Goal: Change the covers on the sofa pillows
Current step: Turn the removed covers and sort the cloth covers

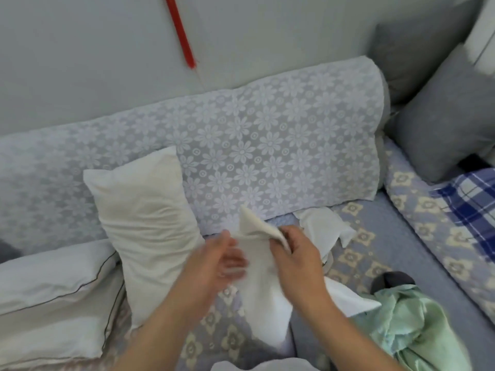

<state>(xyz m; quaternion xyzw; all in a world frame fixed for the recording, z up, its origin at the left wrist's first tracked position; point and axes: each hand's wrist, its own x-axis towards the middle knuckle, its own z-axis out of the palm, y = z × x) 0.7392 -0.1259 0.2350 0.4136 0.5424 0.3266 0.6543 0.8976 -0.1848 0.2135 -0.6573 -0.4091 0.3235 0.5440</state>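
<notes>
The white fabric pillow cover hangs between both hands above the sofa seat's blue quilted throw with cream flowers, its lower end reaching toward the seat. The right hand pinches the cover's upper edge, its grip curled tight around a fold of cloth. The left hand is just beside the cover's left side; it is blurred, its fingers look spread and relaxed, and I cannot tell whether they touch the cloth. A bare cream pillow leans upright against the lace-draped backrest, left of the hands. Another white crumpled cloth lies on the seat behind the right hand. A pale green garment sits bunched at the lower right
</notes>
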